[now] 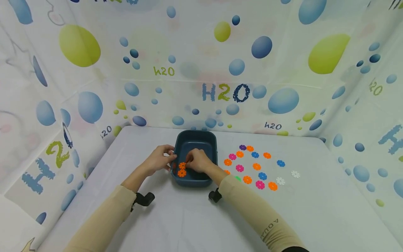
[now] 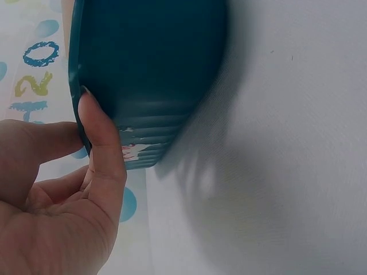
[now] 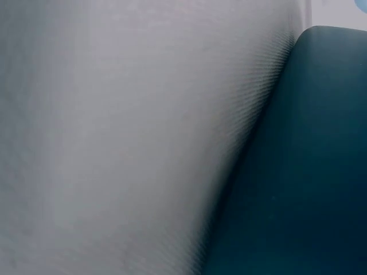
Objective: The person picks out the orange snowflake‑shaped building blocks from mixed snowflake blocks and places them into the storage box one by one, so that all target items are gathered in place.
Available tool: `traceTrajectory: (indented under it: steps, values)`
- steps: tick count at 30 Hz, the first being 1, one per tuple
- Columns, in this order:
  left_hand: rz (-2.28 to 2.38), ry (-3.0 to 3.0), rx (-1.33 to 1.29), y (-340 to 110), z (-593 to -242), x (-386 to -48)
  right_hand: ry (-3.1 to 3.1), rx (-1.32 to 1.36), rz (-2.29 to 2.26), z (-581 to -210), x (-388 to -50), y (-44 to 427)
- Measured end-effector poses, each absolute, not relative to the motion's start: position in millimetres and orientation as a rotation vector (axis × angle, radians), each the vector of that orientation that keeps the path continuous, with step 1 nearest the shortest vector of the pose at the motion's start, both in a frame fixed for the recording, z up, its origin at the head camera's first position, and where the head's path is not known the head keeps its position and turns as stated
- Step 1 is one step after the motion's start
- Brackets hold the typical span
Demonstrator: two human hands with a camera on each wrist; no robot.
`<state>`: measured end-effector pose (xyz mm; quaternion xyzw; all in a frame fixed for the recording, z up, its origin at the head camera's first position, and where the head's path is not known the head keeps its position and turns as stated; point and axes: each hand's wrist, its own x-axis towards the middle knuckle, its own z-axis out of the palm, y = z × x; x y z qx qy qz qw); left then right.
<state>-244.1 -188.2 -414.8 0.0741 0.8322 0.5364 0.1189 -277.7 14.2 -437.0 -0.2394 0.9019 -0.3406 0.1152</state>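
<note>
A dark teal bin (image 1: 196, 182) stands on the white table. My left hand (image 1: 157, 160) grips its left rim; in the left wrist view the fingers and thumb of that hand (image 2: 74, 189) pinch the wall of the bin (image 2: 152, 51). Inside the bin, my right hand (image 1: 199, 161) reaches down with curled fingers beside an orange flower-shaped disc (image 1: 182, 166). Another orange disc (image 1: 182, 173) lies just below that one. Whether the right fingertips hold a disc is hidden. The right wrist view shows only the bin's outer side (image 3: 298, 160) and cloth.
Right of the bin, several flower-shaped discs lie scattered on the table, among them a purple one (image 1: 242, 147), a blue one (image 1: 281, 163), a pink one (image 1: 260, 184) and a white one (image 1: 295, 174). A patterned curtain (image 1: 189, 42) hangs behind and along the sides.
</note>
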Motion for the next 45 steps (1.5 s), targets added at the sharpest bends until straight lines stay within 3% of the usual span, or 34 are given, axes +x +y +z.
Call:
traceTrajectory:
  steps: [21,45]
  values:
    - [1.556,2.432,0.237,-192.5,-415.6,-248.9,2.648,-0.893,-1.014,-398.2,-266.1,32.7]
    - [1.534,2.438,0.220,-189.0,-415.7,-245.0,2.710,-0.857,-1.073,-377.1,-240.1,134.5]
